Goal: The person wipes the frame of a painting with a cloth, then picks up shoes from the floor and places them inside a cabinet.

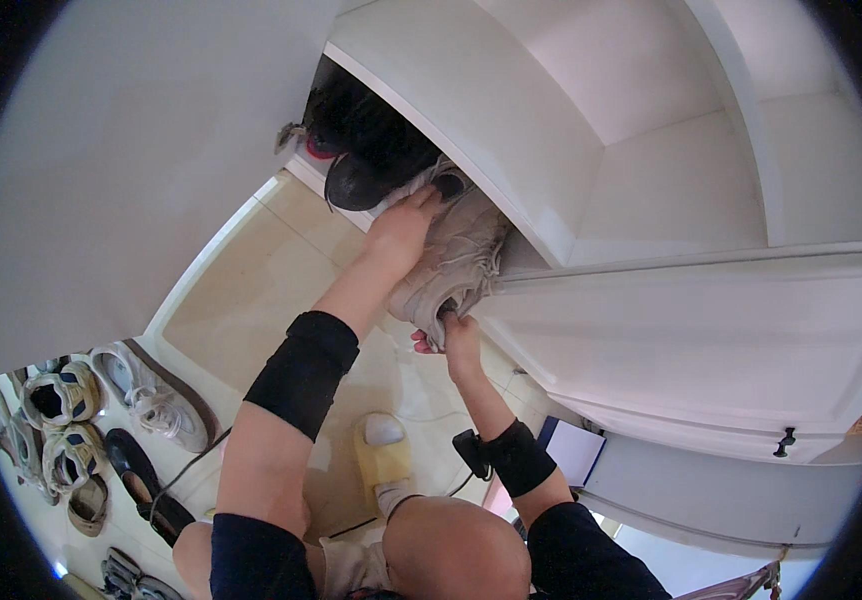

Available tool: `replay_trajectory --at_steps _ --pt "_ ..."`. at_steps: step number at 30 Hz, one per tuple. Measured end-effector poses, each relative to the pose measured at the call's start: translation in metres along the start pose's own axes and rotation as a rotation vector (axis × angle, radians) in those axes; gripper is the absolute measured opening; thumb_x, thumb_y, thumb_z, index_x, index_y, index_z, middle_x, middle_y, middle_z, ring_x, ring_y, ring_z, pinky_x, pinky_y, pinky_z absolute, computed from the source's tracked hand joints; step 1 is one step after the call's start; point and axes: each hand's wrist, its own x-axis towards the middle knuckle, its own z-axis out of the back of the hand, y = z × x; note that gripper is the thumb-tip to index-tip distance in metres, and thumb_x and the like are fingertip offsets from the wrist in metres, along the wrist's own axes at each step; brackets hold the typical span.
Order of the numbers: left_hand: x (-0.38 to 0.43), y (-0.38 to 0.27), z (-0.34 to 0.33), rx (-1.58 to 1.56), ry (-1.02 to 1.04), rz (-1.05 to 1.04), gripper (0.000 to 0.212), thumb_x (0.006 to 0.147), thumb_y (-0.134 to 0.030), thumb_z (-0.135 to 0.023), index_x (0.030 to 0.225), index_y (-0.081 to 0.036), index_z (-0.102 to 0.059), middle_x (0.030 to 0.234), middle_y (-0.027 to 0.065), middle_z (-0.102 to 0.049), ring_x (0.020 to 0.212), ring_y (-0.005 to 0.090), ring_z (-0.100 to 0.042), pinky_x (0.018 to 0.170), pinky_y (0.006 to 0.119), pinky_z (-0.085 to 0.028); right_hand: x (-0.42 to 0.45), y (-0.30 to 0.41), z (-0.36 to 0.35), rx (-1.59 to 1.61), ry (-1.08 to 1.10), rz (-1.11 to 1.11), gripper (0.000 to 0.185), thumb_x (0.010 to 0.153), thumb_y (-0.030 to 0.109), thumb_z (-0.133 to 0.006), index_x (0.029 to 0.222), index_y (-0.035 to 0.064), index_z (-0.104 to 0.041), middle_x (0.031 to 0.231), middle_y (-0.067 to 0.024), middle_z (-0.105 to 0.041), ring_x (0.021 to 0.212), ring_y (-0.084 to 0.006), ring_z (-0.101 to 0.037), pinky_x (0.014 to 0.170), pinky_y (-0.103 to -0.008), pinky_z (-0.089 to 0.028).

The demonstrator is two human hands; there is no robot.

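A pair of dirty off-white sneakers reaches out of the low compartment of a white shoe cabinet (468, 120). My right hand (462, 346) grips the heel of the nearer sneaker (446, 259), with the thumb at its opening and fingertips beneath. At the farther sneaker (461, 174), my left hand (403, 231) has its fingers at the dark opening; the palm hides part of this shoe. Just left of that hand, a black shoe (356, 182) pokes out of the compartment. Other dark footwear fills the shadow behind it.
A white door (146, 165) spans the left. Several shoes stand lower left, including a white sneaker (153, 397) and a black strapped shoe (135, 472). A closed white cabinet door (686, 337) lies to the right. My yellow-slippered foot (384, 457) rests on the tiles; a cable runs nearby.
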Motion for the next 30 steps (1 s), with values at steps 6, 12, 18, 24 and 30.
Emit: replay_trajectory --at_steps 6,12,18,24,30 --pt "-0.012 0.011 0.001 -0.030 -0.059 0.000 0.037 0.078 0.000 -0.042 0.114 -0.005 -0.050 0.126 0.0082 -0.044 0.103 0.0288 -0.052 0.084 0.036 -0.045 0.006 0.027 -0.003 0.010 -0.118 0.218 0.028 0.087 0.008 -0.032 0.093 -0.0147 -0.047 0.074 -0.0231 -0.059 0.056 -0.0311 -0.063 0.048 -0.0375 -0.055" --pt "-0.024 0.013 -0.003 -0.202 -0.162 0.016 0.039 0.076 0.001 -0.047 0.113 -0.008 -0.052 0.121 0.0087 -0.049 0.097 0.0313 -0.055 0.080 0.039 -0.048 0.017 0.064 -0.010 0.095 -0.123 0.184 0.024 0.087 0.004 -0.032 0.105 -0.0104 -0.040 0.084 -0.0246 -0.056 0.056 -0.0329 -0.062 0.047 -0.0404 -0.057" --pt "-0.026 0.013 -0.003 -0.232 -0.249 0.000 0.044 0.074 0.003 -0.047 0.116 -0.008 -0.050 0.122 0.0091 -0.048 0.101 0.0300 -0.053 0.080 0.037 -0.048 0.039 0.065 -0.014 -0.750 -0.273 0.419 0.031 0.086 0.013 -0.041 0.108 -0.0073 -0.047 0.095 -0.0236 -0.059 0.079 -0.0336 -0.062 0.067 -0.0427 -0.053" --pt "-0.022 0.023 0.012 -0.155 -0.488 0.039 0.041 0.075 0.000 -0.052 0.116 -0.005 -0.048 0.113 0.0140 -0.051 0.097 0.0323 -0.053 0.081 0.038 -0.047 0.102 0.049 -0.004 -1.795 -0.201 0.283 0.035 0.085 0.020 -0.046 0.111 -0.0029 -0.051 0.104 -0.0189 -0.058 0.095 -0.0316 -0.057 0.083 -0.0420 -0.045" --pt "-0.004 0.015 0.066 0.328 -0.561 0.021 0.022 0.075 -0.011 -0.055 0.096 -0.005 -0.058 0.096 0.0133 -0.054 0.090 0.0308 -0.053 0.077 0.037 -0.047 0.103 0.070 -0.012 -1.791 -0.193 0.159 0.036 0.085 0.020 -0.045 0.114 -0.0015 -0.050 0.108 -0.0176 -0.055 0.099 -0.0306 -0.055 0.086 -0.0415 -0.042"
